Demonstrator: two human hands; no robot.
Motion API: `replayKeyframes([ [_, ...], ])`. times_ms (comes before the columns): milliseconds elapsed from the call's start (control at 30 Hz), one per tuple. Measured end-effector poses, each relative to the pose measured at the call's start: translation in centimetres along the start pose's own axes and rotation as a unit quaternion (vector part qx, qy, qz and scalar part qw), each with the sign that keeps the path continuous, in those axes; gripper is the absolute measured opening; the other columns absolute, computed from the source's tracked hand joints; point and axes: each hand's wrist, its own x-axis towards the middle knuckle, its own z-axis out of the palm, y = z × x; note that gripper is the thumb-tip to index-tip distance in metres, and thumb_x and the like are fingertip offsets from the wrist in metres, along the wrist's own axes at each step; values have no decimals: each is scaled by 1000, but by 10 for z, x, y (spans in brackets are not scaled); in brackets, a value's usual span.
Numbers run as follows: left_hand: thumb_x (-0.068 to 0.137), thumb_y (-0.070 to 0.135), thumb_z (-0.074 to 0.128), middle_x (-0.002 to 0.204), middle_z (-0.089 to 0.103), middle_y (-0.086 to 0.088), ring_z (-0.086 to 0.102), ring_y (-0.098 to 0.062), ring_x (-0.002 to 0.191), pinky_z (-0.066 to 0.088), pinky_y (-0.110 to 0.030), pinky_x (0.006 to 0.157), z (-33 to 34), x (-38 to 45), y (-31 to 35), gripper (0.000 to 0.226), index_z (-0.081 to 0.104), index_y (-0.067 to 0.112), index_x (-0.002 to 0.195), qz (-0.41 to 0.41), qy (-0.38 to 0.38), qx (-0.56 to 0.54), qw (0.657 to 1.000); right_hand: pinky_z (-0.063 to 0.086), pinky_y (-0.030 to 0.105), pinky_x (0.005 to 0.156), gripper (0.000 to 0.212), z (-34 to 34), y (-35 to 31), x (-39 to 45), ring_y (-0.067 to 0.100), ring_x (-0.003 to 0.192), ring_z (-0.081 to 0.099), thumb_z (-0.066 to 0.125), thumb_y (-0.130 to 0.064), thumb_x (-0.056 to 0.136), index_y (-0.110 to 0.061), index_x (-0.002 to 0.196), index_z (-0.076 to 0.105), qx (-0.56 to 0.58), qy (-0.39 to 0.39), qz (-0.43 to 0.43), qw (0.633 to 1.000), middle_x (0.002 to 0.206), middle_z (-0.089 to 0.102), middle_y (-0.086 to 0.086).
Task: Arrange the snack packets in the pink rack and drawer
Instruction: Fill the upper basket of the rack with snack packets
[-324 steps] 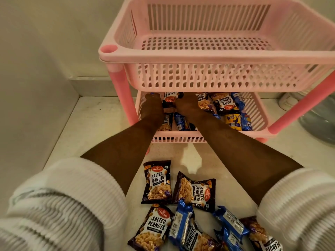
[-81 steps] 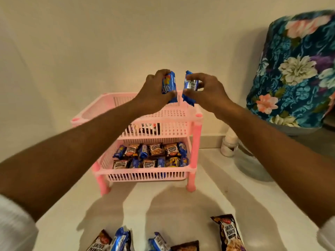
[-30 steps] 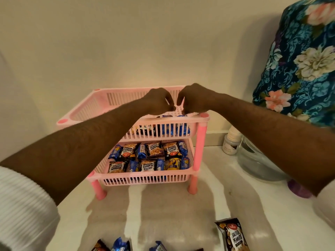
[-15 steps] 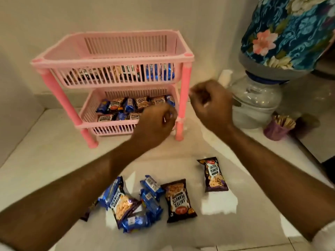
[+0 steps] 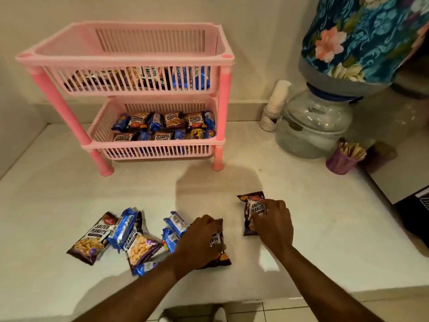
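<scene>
A two-tier pink rack [image 5: 222, 105] stands against the wall, with peanut and blue biscuit packets in both baskets. On the white counter in front lie several loose packets [image 5: 130, 238]. My left hand [image 5: 199, 242] rests on a dark salted peanuts packet [image 5: 219, 249], fingers curled over it. My right hand [image 5: 272, 225] presses on another salted peanuts packet [image 5: 251, 212] to the right, fingers closing on its lower part. A peanuts packet [image 5: 91, 240] lies at the far left of the pile.
A water dispenser jar [image 5: 311, 129] under a floral cover [image 5: 362, 36] stands at the right, with a small white bottle [image 5: 274, 108] beside it and a purple cup of sticks [image 5: 343, 159]. The counter's front edge [image 5: 255, 298] is near my forearms.
Both hands dropped from in front of the rack down to the counter, and each now lies on a peanuts packet. The view tilted further down.
</scene>
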Motion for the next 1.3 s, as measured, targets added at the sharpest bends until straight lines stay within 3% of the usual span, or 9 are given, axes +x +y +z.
replayKeyframes([
  [133,85,48,64,127,47,12,55,-10,110,50,-25,91,3,-9,3,51,50,26,129,-6,21,-47,999,51,37,81,51,6,5,-2,24,113,56,62,-49,84,-31,131,54,-15,-46,18,999,125,54,2],
  [300,88,51,58,145,29,12,44,-10,125,44,-23,103,9,-22,4,56,46,25,136,-10,48,-25,998,51,38,85,66,4,-6,5,25,113,60,58,-71,74,-30,126,58,-28,-62,56,996,124,60,1],
  [500,81,44,69,136,43,5,39,-16,124,43,-30,103,-1,-6,5,62,48,28,137,-42,-12,32,999,50,30,71,54,-1,-12,13,22,96,65,70,-56,76,-24,116,56,-52,-64,21,996,109,67,1],
  [633,82,40,72,127,49,5,43,-15,118,45,-30,98,-8,7,6,57,51,30,134,-35,10,35,999,46,28,65,49,-9,-18,16,23,93,68,74,-48,77,-23,116,56,-62,-54,15,996,108,71,1],
  [867,82,26,70,122,48,9,42,-12,112,40,-23,92,-31,14,0,50,52,30,128,-2,77,-5,997,47,25,63,44,-28,-52,8,16,89,69,79,-44,75,-31,113,62,52,-21,0,998,102,75,-8],
  [1000,77,15,75,116,50,19,46,-8,111,34,-7,88,-87,16,7,52,57,32,122,54,159,-67,983,46,14,59,37,-59,-97,12,-4,75,66,85,-34,73,-35,104,65,183,16,-55,981,85,71,-20],
  [1167,81,19,74,124,55,15,51,-6,113,45,-29,97,-205,21,29,49,53,34,122,136,268,-70,951,51,8,62,38,-113,-181,30,-12,87,64,84,-28,75,-36,108,67,310,50,-158,936,91,70,-25],
  [1300,82,20,74,122,56,11,49,-4,111,36,-18,92,-299,27,48,46,55,33,122,169,348,-39,921,51,7,59,36,-152,-253,58,-8,81,67,83,-30,77,-22,110,71,367,87,-212,902,90,72,-19],
])
